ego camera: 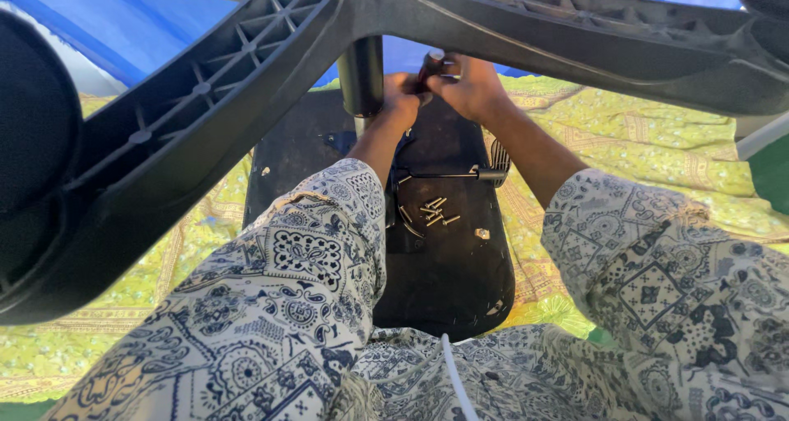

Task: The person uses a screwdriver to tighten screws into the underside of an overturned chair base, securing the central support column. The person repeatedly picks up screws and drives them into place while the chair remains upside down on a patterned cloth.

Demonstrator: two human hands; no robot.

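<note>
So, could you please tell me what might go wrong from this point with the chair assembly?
The loose screws lie unsecured on the black seat underside; a knock could roll them onto the patterned cloth, where they may be hard to spot. The left hand and right hand work close together around a dark tool beside the gas cylinder, so a slip could pinch fingers. The chair base overhead might tip.

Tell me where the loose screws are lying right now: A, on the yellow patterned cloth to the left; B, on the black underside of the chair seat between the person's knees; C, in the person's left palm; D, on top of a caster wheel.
B: the loose screws lie in a small cluster on the black seat underside, below the left hand and right hand working near the gas-lift column.
</note>
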